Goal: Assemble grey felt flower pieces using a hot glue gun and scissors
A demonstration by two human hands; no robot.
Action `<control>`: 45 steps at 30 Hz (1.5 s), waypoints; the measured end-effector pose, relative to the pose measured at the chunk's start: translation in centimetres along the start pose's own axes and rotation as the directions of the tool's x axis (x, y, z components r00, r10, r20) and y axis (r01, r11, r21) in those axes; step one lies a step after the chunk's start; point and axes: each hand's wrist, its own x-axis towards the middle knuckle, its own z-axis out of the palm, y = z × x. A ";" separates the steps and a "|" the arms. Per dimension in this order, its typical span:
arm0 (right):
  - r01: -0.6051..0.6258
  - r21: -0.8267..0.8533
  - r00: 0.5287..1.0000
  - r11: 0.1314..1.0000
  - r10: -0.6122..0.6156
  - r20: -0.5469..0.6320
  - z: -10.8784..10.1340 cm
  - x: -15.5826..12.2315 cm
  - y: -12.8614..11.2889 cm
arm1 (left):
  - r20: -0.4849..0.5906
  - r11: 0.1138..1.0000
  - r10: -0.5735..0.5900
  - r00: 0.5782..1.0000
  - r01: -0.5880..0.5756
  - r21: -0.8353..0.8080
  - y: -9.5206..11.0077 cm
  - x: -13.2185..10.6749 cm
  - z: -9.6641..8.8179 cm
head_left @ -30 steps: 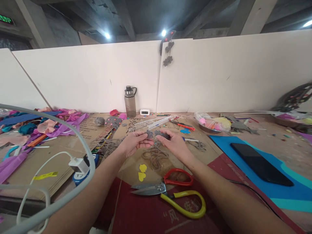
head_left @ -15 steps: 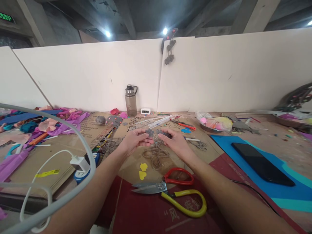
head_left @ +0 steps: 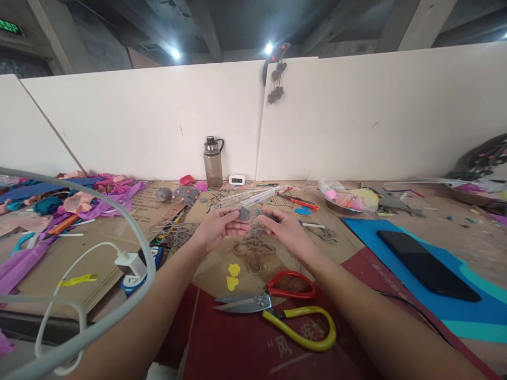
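Between thumb and fingers my left hand point(head_left: 223, 228) pinches a small dark grey felt piece point(head_left: 244, 213). My right hand point(head_left: 283, 227) is closed on another grey felt piece point(head_left: 264, 212), partly covered by the fingers. The two pieces are held close together, a narrow gap apart. Under the hands lies a loose coil of grey-brown cord point(head_left: 255, 253) on the cardboard. Nearer to me are two small yellow cutouts point(head_left: 232, 283), one heart-like. Scissors point(head_left: 263, 303) with one red and one yellow handle lie with their blades slightly parted.
Blue sheets point(head_left: 364, 237) with a black phone point(head_left: 428, 264) lie at right. A bottle point(head_left: 213, 166) and a small white clock point(head_left: 236, 180) stand by the white partition point(head_left: 158, 121). A grey tube point(head_left: 146, 248) arcs across the left, near a white plug point(head_left: 130, 264). Colourful scraps point(head_left: 79, 200) pile up behind.
The felt piece in my left hand has turned and shows more of its surface, with the lower fingers a little straighter. My right hand keeps its grip almost unchanged.
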 end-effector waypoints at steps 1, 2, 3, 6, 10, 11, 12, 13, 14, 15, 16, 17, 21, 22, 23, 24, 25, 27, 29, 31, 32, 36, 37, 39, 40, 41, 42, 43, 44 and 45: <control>-0.025 0.043 1.000 0.999 0.024 0.010 0.0 0.0 -0.1 | 0.003 1.000 -0.001 1.000 0.001 -0.003 0.0 0.0 0.0; -0.052 0.102 0.998 0.993 0.050 0.024 0.1 -0.1 -0.3 | 0.007 1.000 -0.001 1.000 0.001 -0.006 0.0 0.0 0.0; -0.083 0.174 0.996 0.981 0.076 0.045 0.1 -0.2 -0.4 | 0.010 1.000 -0.002 1.000 0.002 -0.005 0.0 -0.1 0.0; -0.198 0.378 0.978 0.904 0.154 0.144 0.1 -0.5 -1.0 | 0.014 1.000 -0.010 1.000 0.010 0.011 0.1 -0.2 -0.1; -0.321 0.500 0.943 0.805 0.219 0.252 -0.2 -0.4 -1.1 | 0.023 0.999 -0.006 1.000 0.005 0.039 0.1 -0.2 -0.2; -0.339 0.513 0.936 0.788 0.227 0.269 -0.3 -0.4 -1.1 | 0.026 0.999 0.001 1.000 -0.002 0.036 0.1 -0.2 -0.2; -0.355 0.520 0.930 0.776 0.235 0.284 -0.4 -0.3 -1.0 | 0.031 1.000 0.007 0.999 -0.008 0.028 0.0 -0.2 -0.1; -0.369 0.523 0.924 0.768 0.243 0.295 -0.4 -0.2 -0.9 | 0.040 1.000 0.013 0.999 -0.014 0.019 0.0 -0.2 -0.1; -0.381 0.523 0.919 0.762 0.251 0.303 -0.5 -0.2 -0.9 | 0.052 1.000 0.019 0.998 -0.020 0.011 0.0 -0.2 -0.1; -0.390 0.523 0.916 0.758 0.259 0.307 -0.5 -0.2 -0.9 | 0.067 1.000 0.027 0.997 -0.028 0.005 0.0 -0.2 -0.1; -0.397 0.523 0.913 0.754 0.267 0.308 -0.5 -0.2 -1.0 | 0.087 0.999 0.039 0.995 -0.039 0.001 0.0 -0.3 -0.1; -0.405 0.523 0.910 0.750 0.275 0.310 -0.5 -0.3 -1.1 | 0.109 0.999 0.052 0.993 -0.052 -0.003 0.0 -0.3 -0.2; -0.449 0.541 0.890 0.711 0.305 0.338 -0.5 -0.5 -1.8 | 0.140 0.995 0.101 0.985 -0.100 -0.014 -0.1 -0.2 -0.4; -0.455 0.543 0.887 0.706 0.309 0.342 -0.4 -0.6 -1.9 | 0.125 0.994 0.113 0.986 -0.113 -0.004 -0.2 -0.2 -0.5; -0.453 0.544 0.888 0.706 0.308 0.340 -0.4 -0.6 -2.0 | 0.109 0.992 0.125 0.986 -0.127 0.011 -0.3 -0.1 -0.5; -0.449 0.542 0.891 0.711 0.305 0.338 -0.4 -0.6 -2.0 | 0.097 0.989 0.139 0.985 -0.143 0.028 -0.3 -0.1 -0.6; -0.444 0.540 0.893 0.715 0.300 0.336 -0.3 -0.6 -2.0 | 0.093 0.987 0.151 0.984 -0.156 0.045 -0.4 0.0 -0.6; -0.442 0.538 0.892 0.718 0.290 0.346 -0.2 -0.6 -1.7 | 0.109 0.983 0.162 0.981 -0.170 0.068 -0.5 0.0 -0.6; -0.442 0.534 0.889 0.721 0.274 0.367 -0.2 -0.6 -1.4 | 0.123 0.980 0.166 0.978 -0.177 0.087 -0.5 0.0 -0.5; -0.439 0.517 0.886 0.735 0.256 0.388 -0.1 -0.6 -1.2 | 0.129 0.977 0.171 0.977 -0.185 0.110 -0.6 0.0 -0.5; -0.438 0.509 0.883 0.741 0.250 0.396 -0.1 -0.6 -1.1 | 0.133 0.974 0.174 0.976 -0.190 0.120 -0.6 0.0 -0.4; -0.443 0.482 0.878 0.756 0.256 0.405 0.0 -0.5 -0.7 | 0.160 0.968 0.177 0.971 -0.201 0.148 -0.7 0.1 -0.5; -0.442 0.475 0.879 0.761 0.262 0.398 0.0 -0.4 -0.6 | 0.164 0.967 0.176 0.971 -0.201 0.154 -0.7 0.2 -0.6; -0.433 0.468 0.886 0.771 0.267 0.379 0.0 -0.3 -0.5 | 0.162 0.965 0.173 0.971 -0.200 0.167 -0.6 0.2 -0.7; -0.424 0.467 0.891 0.776 0.265 0.369 0.1 -0.3 -0.5 | 0.157 0.964 0.174 0.972 -0.200 0.174 -0.6 0.2 -0.7; -0.414 0.467 0.896 0.781 0.259 0.360 0.1 -0.3 -0.4 | 0.150 0.963 0.173 0.973 -0.199 0.182 -0.6 0.2 -0.7; -0.404 0.465 0.900 0.788 0.252 0.355 0.1 -0.3 -0.4 | 0.143 0.962 0.171 0.975 -0.197 0.191 -0.5 0.2 -0.7; -0.396 0.461 0.903 0.794 0.245 0.353 0.1 -0.3 -0.4 | 0.141 0.961 0.168 0.976 -0.194 0.196 -0.5 0.1 -0.7; -0.389 0.455 0.905 0.801 0.240 0.352 0.1 -0.3 -0.4 | 0.142 0.961 0.164 0.976 -0.190 0.199 -0.4 0.1 -0.7; -0.384 0.449 0.905 0.807 0.234 0.355 0.1 -0.3 -0.4 | 0.143 0.963 0.160 0.977 -0.187 0.197 -0.3 0.0 -0.7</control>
